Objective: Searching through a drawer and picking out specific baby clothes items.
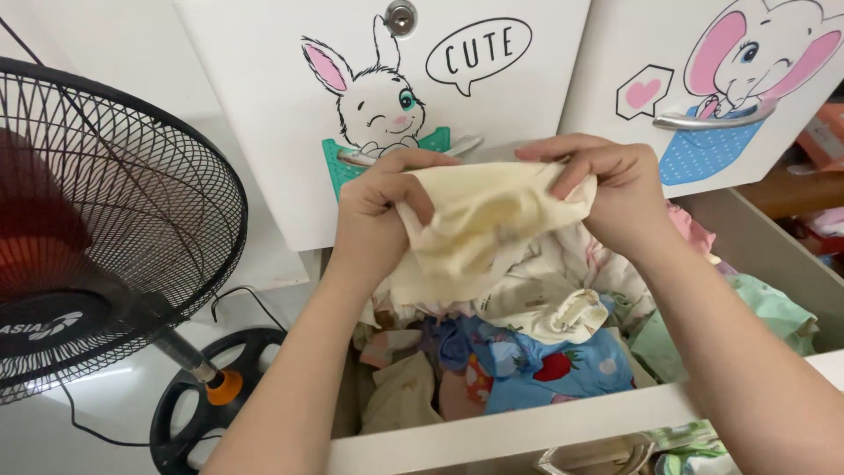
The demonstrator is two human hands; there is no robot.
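Both of my hands hold up a small pale yellow cloth garment (479, 224) above an open white drawer (527, 427). My left hand (382, 211) grips its left edge with the fingers closed. My right hand (611, 189) pinches its right upper edge. The garment hangs bunched between them. Under it the drawer is full of small clothes: a blue piece with red prints (545, 361), a cream piece with a frilled edge (549, 308), a light green piece (765, 308) and a pink piece (690, 229).
Behind the drawer are white cabinet fronts with a rabbit drawing (374, 101) and an elephant drawing (747, 62), each with a metal handle (712, 119). A black standing fan (97, 229) with its round base (207, 400) stands on the floor at the left.
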